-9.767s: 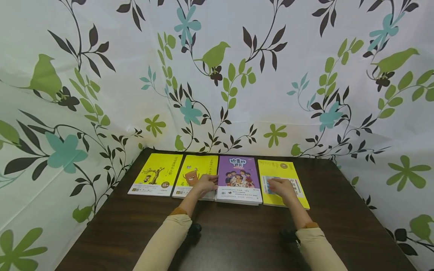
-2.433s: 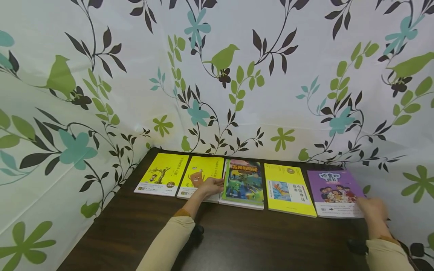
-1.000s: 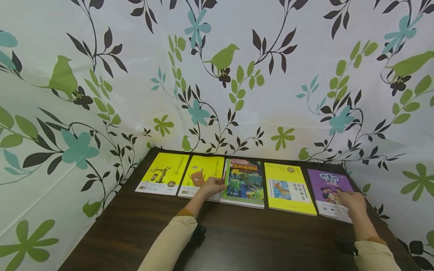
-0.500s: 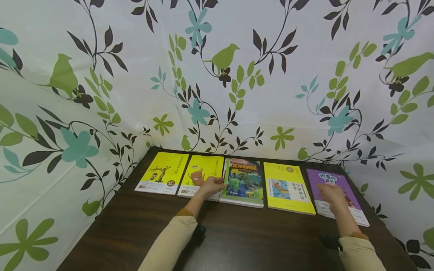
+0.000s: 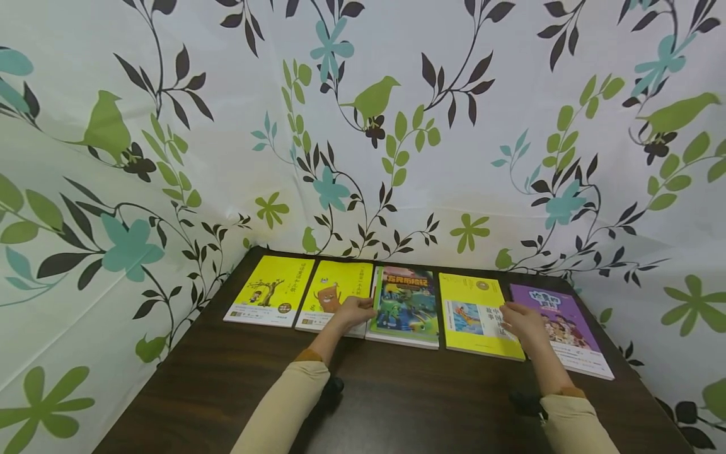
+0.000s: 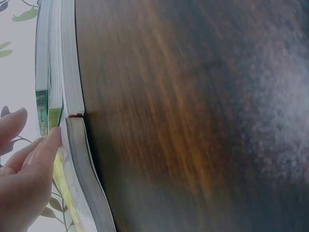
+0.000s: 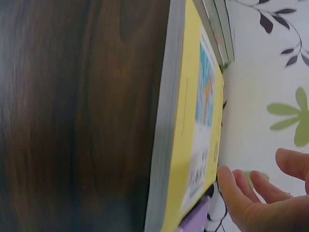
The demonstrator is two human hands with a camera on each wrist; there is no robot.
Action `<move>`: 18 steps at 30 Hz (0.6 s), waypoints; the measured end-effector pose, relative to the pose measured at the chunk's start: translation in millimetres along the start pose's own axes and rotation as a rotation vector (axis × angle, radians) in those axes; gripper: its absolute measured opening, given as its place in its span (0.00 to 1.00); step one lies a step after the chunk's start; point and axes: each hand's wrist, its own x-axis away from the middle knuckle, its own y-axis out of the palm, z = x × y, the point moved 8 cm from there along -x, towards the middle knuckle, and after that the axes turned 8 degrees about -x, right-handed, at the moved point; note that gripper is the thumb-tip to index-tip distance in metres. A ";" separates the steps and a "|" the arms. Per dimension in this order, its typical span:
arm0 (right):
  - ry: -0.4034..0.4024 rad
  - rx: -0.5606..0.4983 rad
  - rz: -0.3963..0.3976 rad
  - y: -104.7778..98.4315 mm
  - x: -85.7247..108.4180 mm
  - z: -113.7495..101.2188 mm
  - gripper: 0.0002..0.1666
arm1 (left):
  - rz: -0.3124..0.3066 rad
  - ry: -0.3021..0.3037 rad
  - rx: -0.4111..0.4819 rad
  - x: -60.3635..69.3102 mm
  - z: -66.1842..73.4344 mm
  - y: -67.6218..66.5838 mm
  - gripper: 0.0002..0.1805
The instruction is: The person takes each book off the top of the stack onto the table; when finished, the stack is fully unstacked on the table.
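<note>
In the head view, a stack of books stands mid-row, a green dinosaur-covered book point(image 5: 409, 301) on top. My left hand point(image 5: 347, 315) is at its left edge, over a yellow book point(image 5: 329, 293) with a brown cartoon figure. In the left wrist view the left hand's fingers point(image 6: 46, 150) are fairly straight against the seam, thumb apart. My right hand point(image 5: 527, 325) hovers over the right edge of another yellow book point(image 5: 473, 291), with a purple book point(image 5: 573, 328) beyond. The right wrist view shows the right hand's fingers point(image 7: 231, 186) loosely spread, holding nothing.
A further yellow book point(image 5: 269, 290) with a tree picture lies at the row's left end. All lie along the back of a dark wooden table point(image 5: 420, 403). A patterned cloth point(image 5: 442, 208) rises behind them and at both sides.
The purple book went from the middle stack to the row's right end, uncovering the dinosaur-covered book. My right hand then released it and moved left towards the yellow book. The left hand stayed put.
</note>
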 end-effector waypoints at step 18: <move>-0.035 -0.112 -0.186 71.7 14.8 -3.1 0.34 | -0.003 0.014 -0.028 2.2 0.5 -1.1 0.28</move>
